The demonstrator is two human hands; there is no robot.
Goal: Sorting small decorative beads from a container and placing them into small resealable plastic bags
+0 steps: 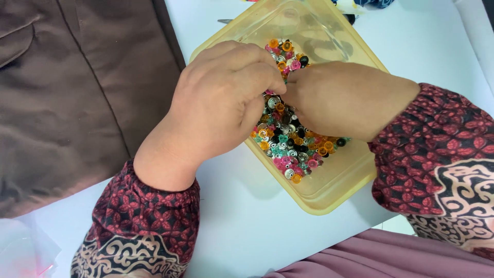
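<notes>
Left hand [221,98]: the fingers [257,77] are curled and pressed together, tips pointing down into the pile of beads [288,139]. Right hand [345,98]: the fingers are folded under the palm and meet the left fingertips near the centre of the pile. Both sets of fingertips are hidden by the knuckles, so it appears they pinch a bead between them, but the held item cannot be confirmed.

The beads are small round pieces in orange, pink, teal, black and silver. They lie heaped in a shallow yellowish translucent plastic container [329,190], set at an angle on the white desk [247,221]. The hands cover the middle of the heap; beads show at the far side above the knuckles and at the near side below them. The near right part of the container floor is bare.

Both wrists carry dark red patterned sleeves [149,216]. A brown fabric [77,92] covers the left part of the desk, just beside the container's far left corner. A mauve cloth [391,257] lies at the near edge. Clear plastic [20,247] sits at the near left corner.
</notes>
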